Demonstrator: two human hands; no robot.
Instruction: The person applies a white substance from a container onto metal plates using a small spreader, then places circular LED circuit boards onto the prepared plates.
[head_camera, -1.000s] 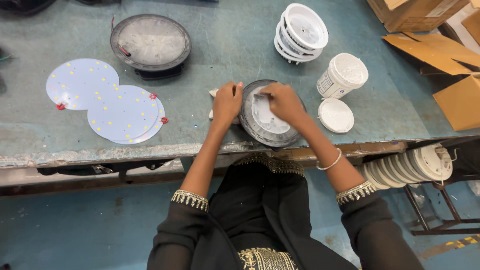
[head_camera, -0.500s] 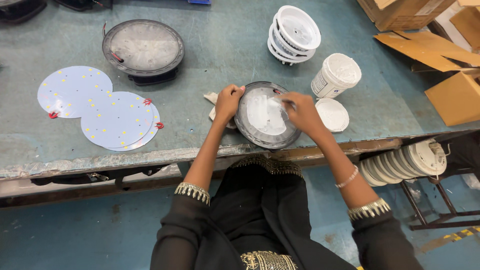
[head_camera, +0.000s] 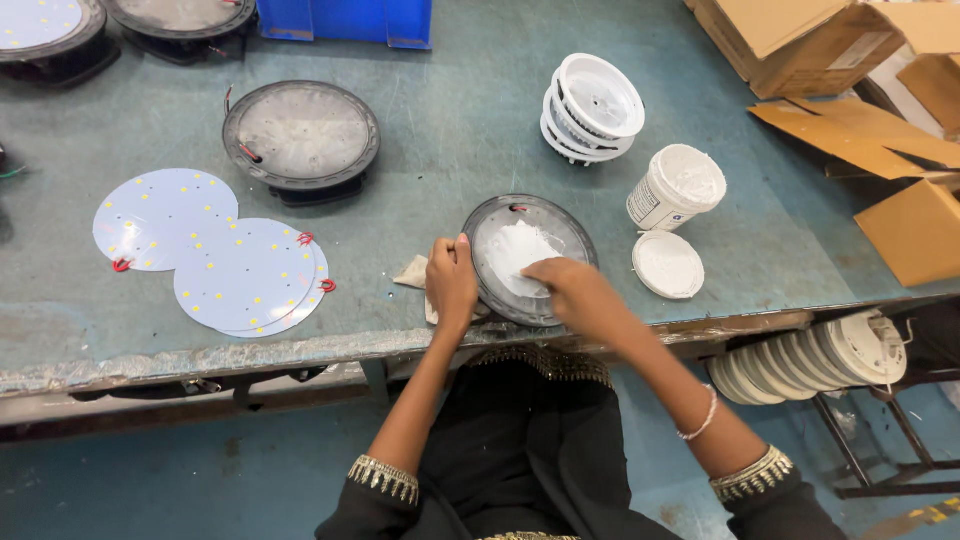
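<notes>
A round dark housing (head_camera: 530, 258) lies on the table (head_camera: 440, 150) near its front edge, straight ahead of the person. The left hand (head_camera: 452, 283) holds the housing's left rim, thumb on top of the edge and fingers curled under, so its grip is pinching the rim. A bit of cloth (head_camera: 412, 272) lies just left of that hand, partly under it. The right hand (head_camera: 572, 290) reaches in from the lower right, fingers pressed together and laid on the white paste (head_camera: 515, 250) spread inside the housing; the fingertips touch the paste and hold nothing.

Just right of the housing lies a white lid (head_camera: 668, 264), and behind it stands an open white tub (head_camera: 676, 187). A stack of white rings (head_camera: 592, 108) sits further back. To the left are three overlapping white LED discs (head_camera: 215, 252) and a second dark housing (head_camera: 301, 138). Cardboard boxes (head_camera: 850, 60) sit at the right, and a row of white fittings (head_camera: 810, 355) hangs below the table edge.
</notes>
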